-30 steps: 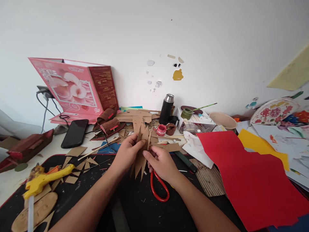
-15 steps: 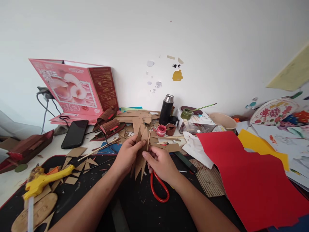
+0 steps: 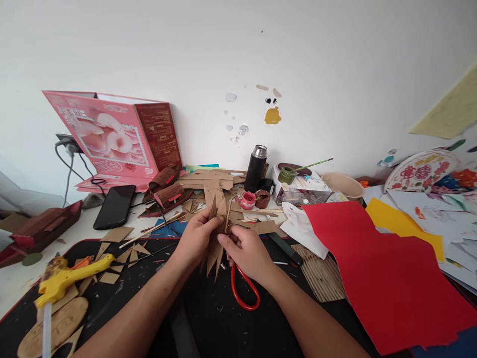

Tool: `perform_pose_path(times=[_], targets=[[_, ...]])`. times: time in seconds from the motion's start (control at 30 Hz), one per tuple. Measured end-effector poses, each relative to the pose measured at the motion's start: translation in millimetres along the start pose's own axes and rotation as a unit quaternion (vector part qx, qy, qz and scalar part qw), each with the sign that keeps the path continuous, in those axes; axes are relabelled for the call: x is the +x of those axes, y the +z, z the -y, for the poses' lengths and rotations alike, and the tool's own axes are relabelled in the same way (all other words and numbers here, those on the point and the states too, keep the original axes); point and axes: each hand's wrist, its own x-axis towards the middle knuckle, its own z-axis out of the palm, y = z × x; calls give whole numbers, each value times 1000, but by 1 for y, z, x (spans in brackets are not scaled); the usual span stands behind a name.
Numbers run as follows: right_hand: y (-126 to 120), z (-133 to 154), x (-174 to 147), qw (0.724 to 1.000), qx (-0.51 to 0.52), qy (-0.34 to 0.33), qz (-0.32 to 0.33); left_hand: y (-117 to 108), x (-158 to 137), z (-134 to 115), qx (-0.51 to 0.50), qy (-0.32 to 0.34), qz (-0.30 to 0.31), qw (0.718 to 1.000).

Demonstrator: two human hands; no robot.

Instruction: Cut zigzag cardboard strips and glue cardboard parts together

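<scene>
Pointed brown cardboard pieces [image 3: 213, 256] stand bunched together upright between my hands, above the black mat. My left hand [image 3: 196, 234] is closed round their left side, its thumb pressed on the front. My right hand [image 3: 248, 248] is closed at their right side, with thumb and bent fingers pinching the right-hand edge. A red looped handle [image 3: 246, 301], seemingly of scissors, sticks out below my right hand. Its other end is hidden, and I cannot tell whether the hand touches it.
A yellow glue gun [image 3: 61, 283] and cardboard scraps lie left, near a phone [image 3: 115, 206]. Behind stand a black flask [image 3: 256, 169], an open red paint jar [image 3: 248, 200] and a pink box [image 3: 112, 134]. Red paper [image 3: 387, 278] and corrugated cardboard [image 3: 322, 276] lie right.
The whole view has shifted very slightly. Both hands keep their hold on the cardboard pieces, which tilt a touch differently; nothing has been let go.
</scene>
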Motion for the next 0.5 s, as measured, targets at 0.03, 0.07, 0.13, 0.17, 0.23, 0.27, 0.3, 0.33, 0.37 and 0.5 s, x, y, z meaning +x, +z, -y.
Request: perform_pose_path(times=[0.03, 0.07, 0.13, 0.17, 0.23, 0.27, 0.3, 0.33, 0.37, 0.5], targets=[[0, 1, 0, 1000, -7, 0, 0, 0, 1, 0, -2, -1, -1, 1000], [0, 1, 0, 1000, -14, 0, 0, 0, 1, 0, -5, -2, -2, 1000], [0, 2, 0, 1000, -28, -1, -1, 0, 2, 1, -10, -6, -7, 1000], [0, 3, 0, 1000, -31, -2, -2, 0, 3, 2, -12, -8, -9, 1000], [0, 2, 0, 999, -33, -2, -5, 0, 3, 2, -14, -13, -7, 1000], [0, 2, 0, 1000, -30, -2, -7, 0, 3, 2, -13, -16, -3, 1000], [0, 1, 0, 1000, -26, -1, -10, 0, 2, 2, -13, -20, 2, 1000], [0, 0, 0, 1000, -19, 0, -13, 0, 2, 2, -15, -25, 6, 1000], [-1, -1, 0, 1000, -12, 2, -14, 0, 1, 2, -18, -30, 7, 999], [-2, -3, 1, 1000, 12, 8, -17, 0, 1, 1, -16, -30, -19, 999]])
